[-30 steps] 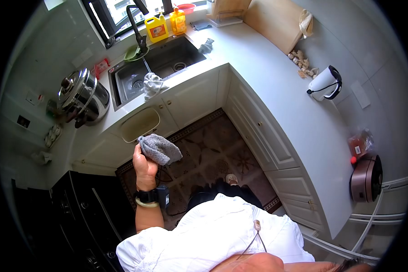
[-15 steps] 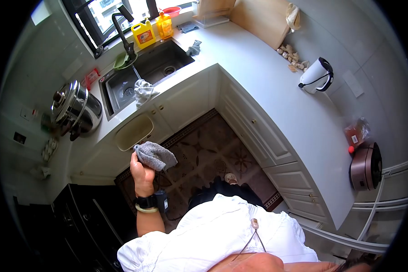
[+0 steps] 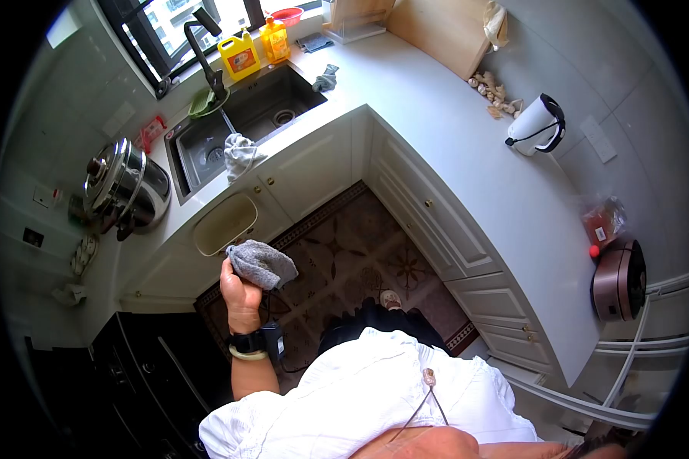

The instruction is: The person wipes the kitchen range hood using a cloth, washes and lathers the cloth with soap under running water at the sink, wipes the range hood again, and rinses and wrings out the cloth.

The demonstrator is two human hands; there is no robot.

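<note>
My left hand (image 3: pixel 240 291) is closed round one edge of a grey cloth (image 3: pixel 263 264), which bunches up and hangs over the fingers. It is held out in front of my body, above the patterned floor and near the cream bin (image 3: pixel 226 223) on the cabinet front. A black strap with a small device and a pale bangle circle that wrist. My right hand is out of view. Another greyish cloth (image 3: pixel 243 155) drapes over the front rim of the sink (image 3: pixel 177 170), and a small grey cloth (image 3: pixel 326 79) lies by its right corner.
A black tap (image 3: pixel 200 50) rises behind the sink, beside two yellow bottles. On the left counter stands a steel pot (image 3: pixel 130 186). Along the right counter (image 3: pixel 444 130) are ginger pieces (image 3: pixel 491 92), a white kettle (image 3: pixel 534 127) and a rice cooker (image 3: pixel 618 281). Black appliance (image 3: pixel 145 359) at lower left.
The view has shifted very slightly. My left hand keeps the same grip on the grey cloth and has hardly moved.
</note>
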